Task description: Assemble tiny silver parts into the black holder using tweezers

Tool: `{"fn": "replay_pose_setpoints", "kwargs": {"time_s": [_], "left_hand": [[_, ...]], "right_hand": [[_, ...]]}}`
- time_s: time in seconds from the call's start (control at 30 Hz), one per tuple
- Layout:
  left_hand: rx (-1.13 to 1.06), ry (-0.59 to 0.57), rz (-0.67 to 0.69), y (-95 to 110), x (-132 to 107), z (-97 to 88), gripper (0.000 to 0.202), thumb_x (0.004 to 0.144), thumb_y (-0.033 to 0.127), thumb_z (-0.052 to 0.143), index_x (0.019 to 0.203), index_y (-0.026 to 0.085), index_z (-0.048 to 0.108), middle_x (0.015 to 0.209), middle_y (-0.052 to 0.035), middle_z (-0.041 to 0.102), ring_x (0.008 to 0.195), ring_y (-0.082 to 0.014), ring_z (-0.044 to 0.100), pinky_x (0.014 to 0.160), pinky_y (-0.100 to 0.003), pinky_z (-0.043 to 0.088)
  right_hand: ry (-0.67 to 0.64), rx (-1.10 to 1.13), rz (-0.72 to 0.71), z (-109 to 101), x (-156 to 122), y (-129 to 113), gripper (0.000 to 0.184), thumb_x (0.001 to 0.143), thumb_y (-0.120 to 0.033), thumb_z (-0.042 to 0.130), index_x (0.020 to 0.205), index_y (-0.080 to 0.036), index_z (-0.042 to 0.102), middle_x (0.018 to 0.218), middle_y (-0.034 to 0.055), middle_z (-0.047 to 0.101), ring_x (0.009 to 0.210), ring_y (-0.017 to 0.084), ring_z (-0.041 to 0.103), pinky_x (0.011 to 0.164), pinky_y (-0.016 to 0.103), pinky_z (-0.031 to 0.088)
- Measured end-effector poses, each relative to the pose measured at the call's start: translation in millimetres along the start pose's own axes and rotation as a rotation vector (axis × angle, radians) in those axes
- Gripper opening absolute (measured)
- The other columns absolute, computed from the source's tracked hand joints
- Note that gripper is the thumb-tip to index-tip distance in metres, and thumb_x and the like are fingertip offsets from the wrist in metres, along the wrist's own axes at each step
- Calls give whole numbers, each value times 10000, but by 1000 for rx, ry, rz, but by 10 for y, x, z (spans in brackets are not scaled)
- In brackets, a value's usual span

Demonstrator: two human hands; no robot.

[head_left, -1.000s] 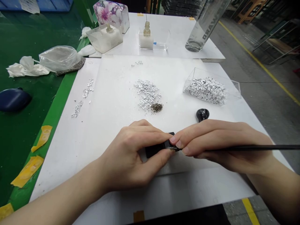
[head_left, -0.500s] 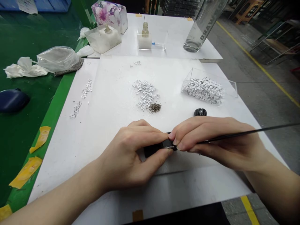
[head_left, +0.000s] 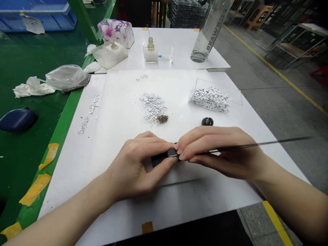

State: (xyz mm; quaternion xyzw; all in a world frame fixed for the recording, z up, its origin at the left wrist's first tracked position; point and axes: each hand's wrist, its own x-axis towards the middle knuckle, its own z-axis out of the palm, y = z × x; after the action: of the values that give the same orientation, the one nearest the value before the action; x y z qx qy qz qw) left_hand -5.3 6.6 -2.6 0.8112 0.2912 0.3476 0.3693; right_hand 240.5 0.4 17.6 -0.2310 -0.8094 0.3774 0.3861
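My left hand pinches a small black block between thumb and forefinger, low over the white work sheet. My right hand is closed around a long thin black tool, whose slim end sticks out to the right past the knuckles. The right fingertips meet the left ones at the block's right end, where a thin silvery line shows. Which part of the tool touches the block is hidden by the fingers. Beyond the hands lie a heap of small white pieces and a little pile of dark brassy bits.
A clear box of white-and-dark pieces lies at the right, with a round black glossy object before it. Farther back stand a small bottle with a needle, a tissue box and a tall clear bottle.
The view has tilted up and shifted, so the table items appear lower and most sit farther left. Both hands keep their hold, fingertips still together at the black block.
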Motion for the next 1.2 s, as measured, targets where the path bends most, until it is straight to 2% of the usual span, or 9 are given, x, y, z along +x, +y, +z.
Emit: {"fn": "replay_pose_setpoints", "kwargs": {"time_s": [0.13,0.2,0.43,0.6,0.7,0.87,0.97,1.07,1.2], "left_hand": [[58,27,-7,15,-9,-5,191,920,203,727,1082,218,828,960,-58,845,860,-209,754,792,-331,630],[110,24,14,39,-16,-11,201,933,205,712,1101,214,821,972,-57,846,871,-207,764,799,-323,641],[216,-28,88,228,17,-55,198,952,183,677,1103,238,793,936,-16,839,546,-106,630,563,-222,560],[149,-113,108,499,-55,-81,232,946,153,691,1142,207,800,962,-36,834,544,-91,616,541,-205,538],[6,-158,41,619,-235,41,253,953,153,686,1176,166,803,937,-72,837,634,-142,732,516,-199,551],[-50,-96,-20,564,-533,380,226,961,133,651,1132,177,793,1009,-65,843,785,-176,796,656,-211,623],[-50,-74,-22,503,-584,505,211,973,139,643,1124,151,790,1019,-81,836,789,-176,790,674,-217,618],[-48,-75,-5,484,-581,559,175,974,152,657,1064,120,804,959,-88,820,708,-154,742,656,-222,591],[-100,-64,18,464,-590,591,194,952,122,664,1069,62,806,850,-70,779,517,-72,556,493,-185,457]], "right_hand": [[368,-123,-26,-71,18,18,85,992,-201,735,1036,-240,797,956,39,798,892,198,735,814,328,592],[435,-340,-52,-139,18,40,99,970,-170,747,1009,-250,789,894,14,781,779,173,688,732,315,546],[5,-838,160,-269,-37,215,263,946,-65,584,1073,-200,770,955,78,765,963,278,679,831,399,540],[-73,-881,308,-294,-128,135,549,882,31,476,1363,-149,673,1051,120,776,978,296,707,864,431,563],[-107,-846,354,-304,-266,13,614,845,48,481,1416,-152,586,1114,116,782,1012,294,729,900,442,581],[-110,-833,295,-332,-491,-121,278,907,-20,538,976,-211,729,1055,111,777,1129,347,695,944,505,565],[-32,-800,253,-328,-565,-191,188,932,-90,588,961,-222,719,1061,112,753,1087,331,693,936,513,570],[201,-623,287,-194,-599,-275,115,973,-137,589,987,-230,654,1059,99,704,1051,276,697,903,452,596],[589,127,396,166,-546,-371,82,985,-185,637,937,-246,663,970,37,662,1040,223,697,994,418,582]]}}
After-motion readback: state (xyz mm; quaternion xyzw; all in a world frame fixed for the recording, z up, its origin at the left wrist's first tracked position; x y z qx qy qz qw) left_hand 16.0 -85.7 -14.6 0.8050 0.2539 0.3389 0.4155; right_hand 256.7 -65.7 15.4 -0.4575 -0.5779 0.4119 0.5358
